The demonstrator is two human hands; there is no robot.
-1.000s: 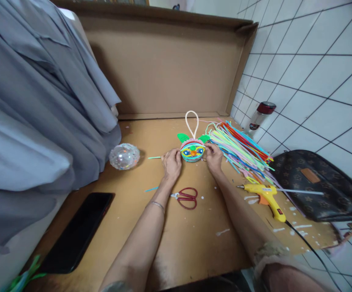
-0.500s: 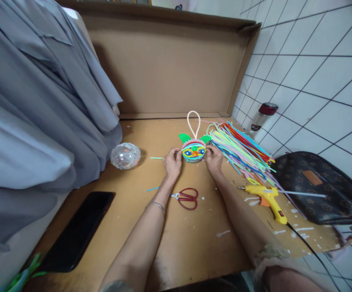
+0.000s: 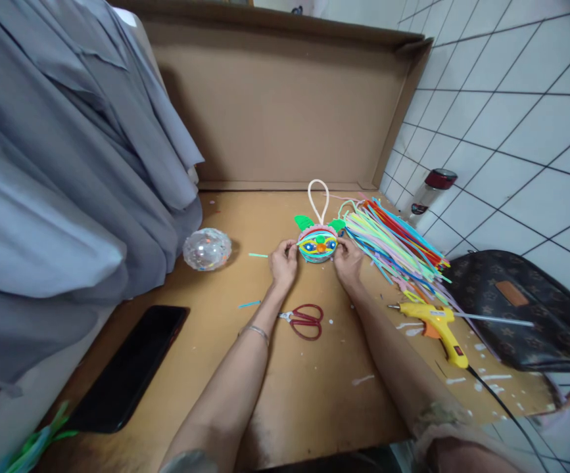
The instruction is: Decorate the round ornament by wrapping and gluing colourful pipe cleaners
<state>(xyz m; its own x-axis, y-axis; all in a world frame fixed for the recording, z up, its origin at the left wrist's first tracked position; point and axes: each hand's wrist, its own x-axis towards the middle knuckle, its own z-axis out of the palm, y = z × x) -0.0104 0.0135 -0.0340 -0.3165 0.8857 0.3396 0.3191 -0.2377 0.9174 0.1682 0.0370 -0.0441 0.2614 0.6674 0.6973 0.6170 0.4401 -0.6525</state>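
Green-eared animal-face ornament (image 3: 318, 248) sits far of the red-handled scissors (image 3: 307, 322), still pinched at its edges by our left hand (image 3: 283, 264) and right hand (image 3: 348, 263), fingers nearly closed; unshifted, so being steadied, we judge.

My ornament (image 3: 317, 244) has green ears (image 3: 304, 223), blue eyes (image 3: 309, 247) and an orange nose (image 3: 321, 248), my scissors (image 3: 298, 321) red handles (image 3: 307, 322), and my brown bag (image 3: 541, 302) a starry pattern.

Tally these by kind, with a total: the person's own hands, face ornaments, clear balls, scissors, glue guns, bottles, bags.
Left hand and right hand: 2
Face ornament: 1
Clear ball: 1
Scissors: 1
Glue gun: 1
Bottle: 1
Bag: 1
Total: 8
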